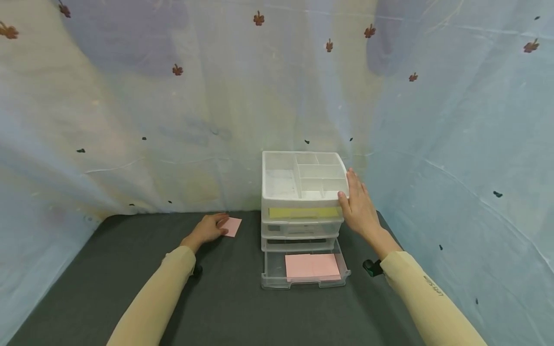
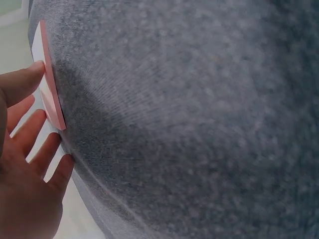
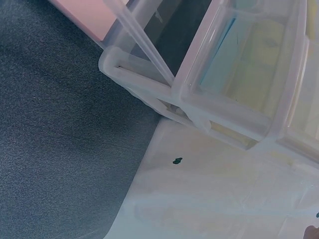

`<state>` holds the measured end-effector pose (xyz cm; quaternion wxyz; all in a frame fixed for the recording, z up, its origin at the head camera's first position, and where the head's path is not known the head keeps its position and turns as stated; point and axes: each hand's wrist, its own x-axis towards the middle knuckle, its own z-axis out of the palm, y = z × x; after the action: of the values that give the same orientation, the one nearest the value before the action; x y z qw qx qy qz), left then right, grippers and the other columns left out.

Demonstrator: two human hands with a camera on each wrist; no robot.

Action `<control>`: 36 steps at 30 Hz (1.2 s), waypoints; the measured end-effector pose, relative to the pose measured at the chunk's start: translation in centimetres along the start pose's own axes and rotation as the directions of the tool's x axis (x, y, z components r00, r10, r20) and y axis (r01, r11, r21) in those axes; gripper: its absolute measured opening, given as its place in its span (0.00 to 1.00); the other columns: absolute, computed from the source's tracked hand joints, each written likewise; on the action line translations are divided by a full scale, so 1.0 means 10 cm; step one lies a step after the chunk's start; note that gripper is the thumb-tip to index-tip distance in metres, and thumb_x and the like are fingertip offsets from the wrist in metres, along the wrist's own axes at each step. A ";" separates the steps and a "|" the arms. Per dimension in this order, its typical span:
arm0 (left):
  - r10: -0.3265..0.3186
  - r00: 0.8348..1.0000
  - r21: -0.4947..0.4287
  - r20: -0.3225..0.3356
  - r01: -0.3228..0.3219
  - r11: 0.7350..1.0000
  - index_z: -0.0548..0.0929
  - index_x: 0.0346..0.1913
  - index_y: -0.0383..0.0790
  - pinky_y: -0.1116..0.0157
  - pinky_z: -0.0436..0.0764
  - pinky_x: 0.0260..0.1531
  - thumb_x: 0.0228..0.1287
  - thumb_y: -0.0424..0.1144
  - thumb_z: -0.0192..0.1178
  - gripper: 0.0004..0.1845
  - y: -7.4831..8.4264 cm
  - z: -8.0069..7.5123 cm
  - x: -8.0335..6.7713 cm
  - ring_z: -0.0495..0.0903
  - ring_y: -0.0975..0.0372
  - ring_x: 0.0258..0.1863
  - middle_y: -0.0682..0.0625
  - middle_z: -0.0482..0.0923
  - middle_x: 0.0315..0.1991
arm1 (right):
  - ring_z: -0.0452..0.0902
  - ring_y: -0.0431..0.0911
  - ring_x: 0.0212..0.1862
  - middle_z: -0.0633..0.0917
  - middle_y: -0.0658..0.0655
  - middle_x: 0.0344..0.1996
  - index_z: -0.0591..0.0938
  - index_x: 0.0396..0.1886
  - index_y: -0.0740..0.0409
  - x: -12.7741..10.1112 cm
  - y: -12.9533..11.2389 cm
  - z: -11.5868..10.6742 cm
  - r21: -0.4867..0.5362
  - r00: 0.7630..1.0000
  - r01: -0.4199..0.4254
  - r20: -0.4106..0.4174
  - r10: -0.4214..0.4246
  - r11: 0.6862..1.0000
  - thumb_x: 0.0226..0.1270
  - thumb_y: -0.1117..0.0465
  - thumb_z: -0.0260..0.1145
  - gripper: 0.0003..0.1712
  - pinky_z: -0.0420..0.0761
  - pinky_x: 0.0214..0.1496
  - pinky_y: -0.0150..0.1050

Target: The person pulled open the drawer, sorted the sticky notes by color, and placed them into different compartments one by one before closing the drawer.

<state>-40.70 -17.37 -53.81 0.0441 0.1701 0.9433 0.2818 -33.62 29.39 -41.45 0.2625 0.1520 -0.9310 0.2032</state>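
Note:
A small pink sticky note pad (image 1: 232, 227) lies on the dark cloth, left of a white drawer organizer (image 1: 280, 198). My left hand (image 1: 208, 228) is at its left edge, thumb and fingers on opposite sides, holding it. In the left wrist view the thumb touches the pad (image 2: 54, 94) and the other fingers are spread beside it. My right hand (image 1: 361, 211) rests against the organizer's upper right side, fingers straight and thumb at its front corner. The bottom drawer (image 1: 274, 269) is pulled out, with pink sticky note pads (image 1: 312, 267) lying side by side in it.
The organizer's top tray has several compartments. A yellow piece (image 1: 305, 212) shows through the top drawer, and a blue piece (image 3: 218, 52) shows through a drawer in the right wrist view. A patterned curtain (image 1: 216, 105) hangs behind and on both sides of the dark-covered table (image 1: 233, 307).

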 end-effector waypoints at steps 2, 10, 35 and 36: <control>-0.022 0.999 0.017 0.030 0.021 1.000 0.70 0.76 0.33 0.31 0.59 0.69 0.73 0.38 0.63 0.32 0.00 0.00 0.01 0.57 0.32 0.75 0.35 0.62 0.78 | 0.47 0.64 0.82 0.50 0.65 0.84 0.47 0.84 0.67 0.00 0.00 0.00 0.000 1.000 -0.002 -0.002 0.002 1.000 0.86 0.47 0.43 0.40 0.45 0.82 0.60; -0.057 0.997 0.040 0.058 0.055 0.998 0.70 0.76 0.34 0.28 0.55 0.68 0.75 0.39 0.61 0.31 -0.02 -0.01 0.01 0.53 0.32 0.76 0.35 0.58 0.79 | 0.46 0.63 0.82 0.49 0.64 0.84 0.47 0.84 0.67 0.02 -0.03 0.00 0.010 1.000 -0.001 0.008 0.001 1.000 0.86 0.47 0.42 0.40 0.42 0.83 0.57; -0.062 0.992 -0.073 -0.112 0.054 0.996 0.80 0.63 0.28 0.35 0.67 0.66 0.60 0.35 0.77 0.30 0.03 -0.02 -0.12 0.65 0.32 0.67 0.27 0.67 0.66 | 0.46 0.63 0.82 0.49 0.65 0.84 0.47 0.84 0.67 -0.02 -0.01 -0.01 -0.001 1.000 -0.011 0.012 0.011 1.000 0.86 0.50 0.44 0.39 0.43 0.83 0.59; -0.058 0.990 -0.072 -0.125 0.049 0.996 0.81 0.62 0.28 0.36 0.68 0.66 0.61 0.34 0.75 0.28 0.04 -0.01 -0.13 0.67 0.33 0.66 0.28 0.68 0.65 | 0.46 0.63 0.82 0.49 0.65 0.84 0.47 0.84 0.67 -0.02 0.00 -0.01 0.000 1.000 -0.011 0.012 0.011 1.000 0.86 0.49 0.44 0.39 0.44 0.83 0.59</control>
<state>-39.43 -17.56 -53.53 -0.0027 0.1247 0.9381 0.3231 -33.41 29.43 -41.47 0.2560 0.1479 -0.9333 0.2038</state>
